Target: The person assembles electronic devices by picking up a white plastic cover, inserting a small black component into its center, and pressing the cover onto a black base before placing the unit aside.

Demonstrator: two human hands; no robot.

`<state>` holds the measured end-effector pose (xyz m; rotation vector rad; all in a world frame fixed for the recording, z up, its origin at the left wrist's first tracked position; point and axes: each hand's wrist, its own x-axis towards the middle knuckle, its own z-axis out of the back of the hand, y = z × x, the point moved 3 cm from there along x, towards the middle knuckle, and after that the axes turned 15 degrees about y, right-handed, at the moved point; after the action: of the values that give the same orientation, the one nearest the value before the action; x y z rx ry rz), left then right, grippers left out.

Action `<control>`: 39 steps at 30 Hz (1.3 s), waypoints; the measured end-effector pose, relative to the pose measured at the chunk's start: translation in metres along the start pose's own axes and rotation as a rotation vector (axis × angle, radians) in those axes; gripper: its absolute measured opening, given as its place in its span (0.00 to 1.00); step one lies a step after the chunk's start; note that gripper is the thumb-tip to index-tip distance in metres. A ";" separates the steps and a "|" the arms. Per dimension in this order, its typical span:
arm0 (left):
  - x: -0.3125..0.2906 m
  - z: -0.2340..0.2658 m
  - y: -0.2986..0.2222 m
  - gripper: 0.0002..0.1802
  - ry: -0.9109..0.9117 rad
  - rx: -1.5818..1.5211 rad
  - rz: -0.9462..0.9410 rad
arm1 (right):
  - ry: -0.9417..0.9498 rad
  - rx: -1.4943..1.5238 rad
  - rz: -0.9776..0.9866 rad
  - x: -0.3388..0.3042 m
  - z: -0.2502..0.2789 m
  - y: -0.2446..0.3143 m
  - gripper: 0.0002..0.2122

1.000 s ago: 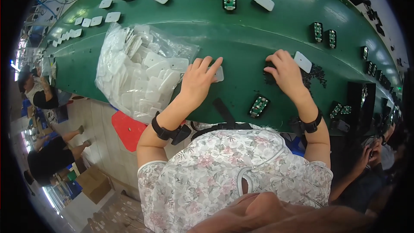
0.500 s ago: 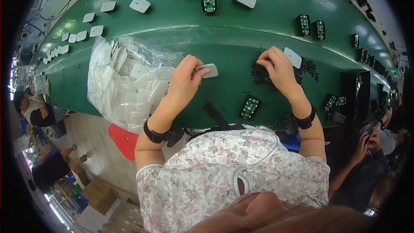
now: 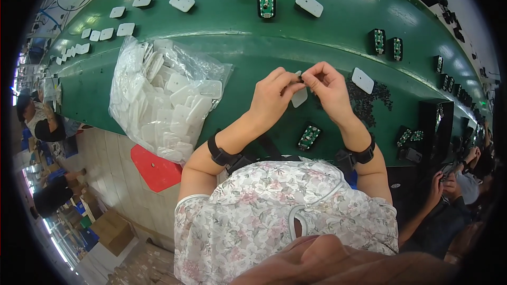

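Observation:
My left hand (image 3: 274, 95) is closed on a white plastic cover (image 3: 300, 98), a flat piece with rounded corners, over the middle of the green table. Fingertip to fingertip with it, my right hand (image 3: 330, 89) pinches a tiny black part (image 3: 300, 78) against the cover's upper end; my fingers partly hide the contact. Right of that hand lies a heap of small black parts (image 3: 364, 106), with another white cover (image 3: 363, 80) at its upper edge. Nearer my body sits a black housing with a green circuit board (image 3: 309, 137).
A clear plastic bag (image 3: 119, 87) full of white covers lies at the left. Beyond a raised strip, several covers (image 3: 182, 2) and housings with boards (image 3: 267, 5) stand on the green surface (image 3: 327, 37). A black box (image 3: 435, 121) stands at the right. Other people work on both sides.
My left hand has moved right with the white cover. My right hand has come off the black heap toward the left, and both hands now meet at the cover.

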<state>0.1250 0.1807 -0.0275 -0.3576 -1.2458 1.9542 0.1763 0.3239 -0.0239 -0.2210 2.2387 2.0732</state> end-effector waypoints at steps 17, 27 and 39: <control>-0.009 0.001 0.003 0.07 0.064 0.199 -0.046 | 0.043 -0.573 0.060 -0.011 0.001 0.018 0.04; -0.014 0.008 -0.002 0.09 -0.030 0.210 -0.075 | -0.072 -0.843 0.305 -0.012 -0.021 0.022 0.03; -0.015 0.011 -0.005 0.08 -0.083 0.189 -0.044 | -0.054 -0.943 0.452 -0.011 -0.030 0.030 0.06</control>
<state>0.1306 0.1632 -0.0205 -0.1536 -1.0996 2.0471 0.1839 0.2966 0.0098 0.3212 1.1721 3.1652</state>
